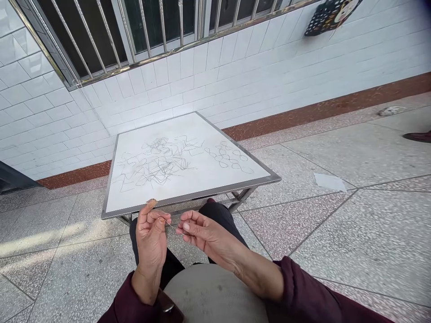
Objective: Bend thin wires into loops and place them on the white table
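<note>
My left hand (pixel 152 233) is raised over my lap, palm toward me, fingers curled with the index finger up. My right hand (pixel 198 231) sits just beside it, fingers pinched together. A thin needle or wire (pixel 172 226) runs between the two hands, and both pinch it. Just beyond them stands a low white table (pixel 188 179) with a metal rim, its top covered in pencil-like scribbles. I wear dark red sleeves and black trousers.
A white tiled wall with a barred window (pixel 134 31) runs behind the table. The floor is speckled stone slabs. A scrap of paper (pixel 330 181) lies on the floor at right, and a dark shoe tip (pixel 419 136) shows at the right edge.
</note>
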Motion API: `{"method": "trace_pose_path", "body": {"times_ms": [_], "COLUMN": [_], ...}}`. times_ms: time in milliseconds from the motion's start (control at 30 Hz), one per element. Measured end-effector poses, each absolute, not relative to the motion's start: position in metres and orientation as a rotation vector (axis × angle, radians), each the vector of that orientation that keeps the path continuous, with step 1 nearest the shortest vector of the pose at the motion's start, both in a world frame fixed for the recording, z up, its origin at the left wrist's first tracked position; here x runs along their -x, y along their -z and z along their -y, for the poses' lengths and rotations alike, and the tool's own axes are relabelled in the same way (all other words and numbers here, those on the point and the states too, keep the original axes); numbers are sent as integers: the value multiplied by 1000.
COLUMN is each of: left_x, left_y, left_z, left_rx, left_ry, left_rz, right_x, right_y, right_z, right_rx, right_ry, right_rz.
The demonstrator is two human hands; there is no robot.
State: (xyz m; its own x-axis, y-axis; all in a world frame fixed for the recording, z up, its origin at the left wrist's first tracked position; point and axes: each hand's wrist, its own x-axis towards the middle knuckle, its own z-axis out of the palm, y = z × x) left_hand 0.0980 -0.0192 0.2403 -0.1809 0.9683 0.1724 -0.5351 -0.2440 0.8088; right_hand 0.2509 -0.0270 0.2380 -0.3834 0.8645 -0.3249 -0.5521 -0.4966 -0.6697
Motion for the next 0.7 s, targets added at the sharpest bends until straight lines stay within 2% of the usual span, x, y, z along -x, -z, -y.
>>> {"method": "trace_pose_path", "body": {"times_ms": [700], "left_x": [-97], "left_y": [-256], "left_z": [31], "left_rx": [-711], "left_ry": [-1408], "left_rz": [-808], "right_x": [-257], "right_y": [-225], "right_z": [24], "right_rx": [657], "right_ry": [-1623], "right_rz": [1175]}}
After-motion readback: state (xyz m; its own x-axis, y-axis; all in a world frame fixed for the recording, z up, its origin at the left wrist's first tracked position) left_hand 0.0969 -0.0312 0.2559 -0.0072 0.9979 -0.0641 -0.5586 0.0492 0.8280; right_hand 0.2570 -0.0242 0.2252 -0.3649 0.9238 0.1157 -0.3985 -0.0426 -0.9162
